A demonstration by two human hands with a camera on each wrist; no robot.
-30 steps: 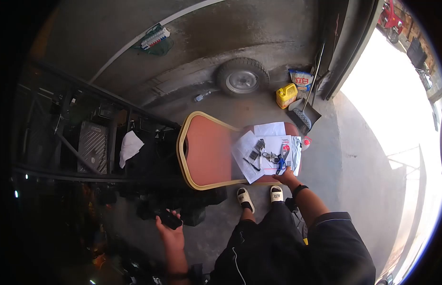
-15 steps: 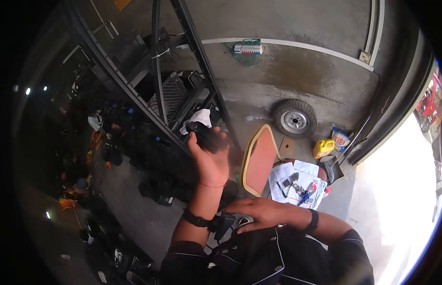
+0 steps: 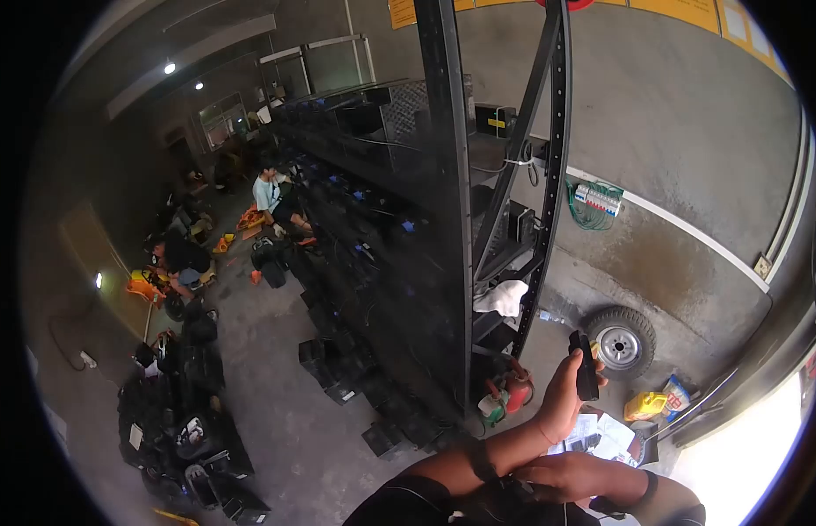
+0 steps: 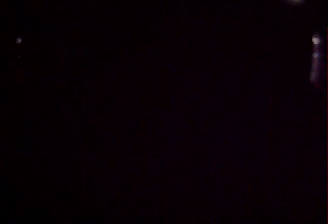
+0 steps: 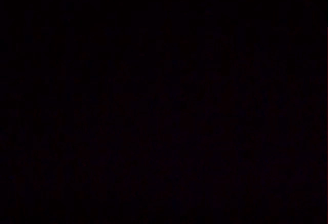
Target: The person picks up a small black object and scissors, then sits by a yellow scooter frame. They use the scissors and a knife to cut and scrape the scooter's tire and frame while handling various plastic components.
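Note:
In the head view my left hand (image 3: 562, 399) is raised at the lower right, holding a flat black handheld device (image 3: 587, 366) upright between thumb and fingers. Below it my right hand (image 3: 576, 475) lies across the left forearm, its fingers at the black strapped-on wrist unit (image 3: 504, 495). Whether those fingers grip the unit I cannot tell. Behind the hands, white papers (image 3: 614, 438) show in part, with the chair under them mostly hidden. Both wrist views are almost wholly black; only faint light spots show in the left one.
A tall black metal rack (image 3: 447, 193) runs back on my left, with a white cloth (image 3: 503, 299) on its end. A red fire extinguisher (image 3: 518, 389) stands at its foot. A wheel (image 3: 620, 344) leans on the wall near a yellow jug (image 3: 645, 406). Two people sit farther back.
The view has swung up and left toward the rack. My left hand has risen with the black device; my right hand has left the papers and come to the left forearm.

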